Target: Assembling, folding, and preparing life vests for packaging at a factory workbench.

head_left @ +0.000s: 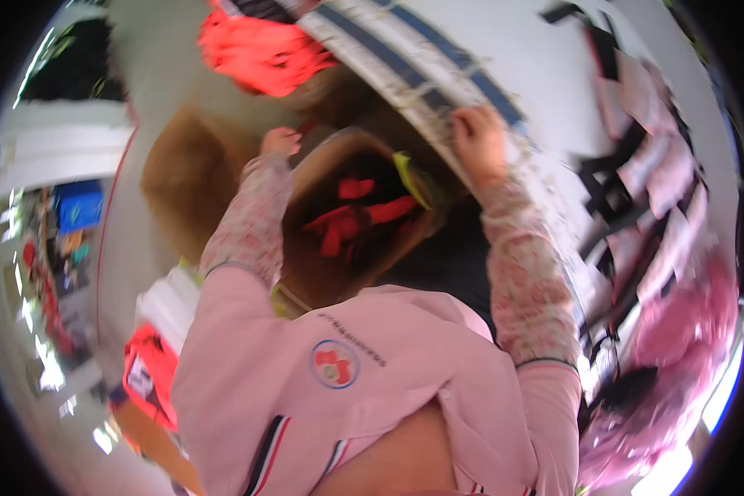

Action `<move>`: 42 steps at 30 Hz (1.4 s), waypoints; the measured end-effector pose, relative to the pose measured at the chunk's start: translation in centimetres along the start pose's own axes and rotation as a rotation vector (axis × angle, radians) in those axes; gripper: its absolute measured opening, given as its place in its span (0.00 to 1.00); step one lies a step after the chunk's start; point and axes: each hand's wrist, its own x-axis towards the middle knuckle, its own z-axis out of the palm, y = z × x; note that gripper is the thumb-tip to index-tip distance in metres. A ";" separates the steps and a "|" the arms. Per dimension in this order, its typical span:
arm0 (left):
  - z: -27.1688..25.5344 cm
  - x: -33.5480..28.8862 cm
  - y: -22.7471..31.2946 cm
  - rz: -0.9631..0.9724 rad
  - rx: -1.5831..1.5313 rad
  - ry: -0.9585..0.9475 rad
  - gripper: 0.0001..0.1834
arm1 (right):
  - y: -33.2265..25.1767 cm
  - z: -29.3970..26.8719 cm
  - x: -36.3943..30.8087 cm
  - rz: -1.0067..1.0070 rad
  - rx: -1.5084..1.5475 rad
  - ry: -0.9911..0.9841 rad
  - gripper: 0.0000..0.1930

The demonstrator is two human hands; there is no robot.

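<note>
My left hand (283,141) is above the rim of an open cardboard box (314,175), its fingers curled. Beside its fingertips shows a small dark red bit; whether they grip it is too blurred to tell. Farther right, my right hand (481,142) is closed at the edge of a white table (546,83), next to a strip with blue and white bands (413,76). Anything between its fingers is hidden. Inside the box lie red-orange and black pieces (360,217), and a yellow-green strip (412,179) hangs over its right side.
Bright orange fabric (260,54) is heaped beyond the box. Another brown cardboard box (186,169) stands at its left. Pink pieces with black straps (649,174) lie along the table's right, near pink plastic wrapping (678,339). An orange bundle (150,376) sits at the lower left.
</note>
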 end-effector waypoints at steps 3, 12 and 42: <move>-0.8 -3.1 2.4 0.119 -0.119 -0.053 0.09 | -1.0 -1.9 -0.3 0.077 0.148 0.056 0.02; 3.9 -11.0 12.2 0.431 -0.293 -0.017 0.11 | 8.1 -28.5 -9.3 0.462 -0.801 0.545 0.18; 27.1 -32.4 26.7 1.434 0.196 0.051 0.38 | -0.7 -23.5 -18.2 0.162 -0.097 0.104 0.17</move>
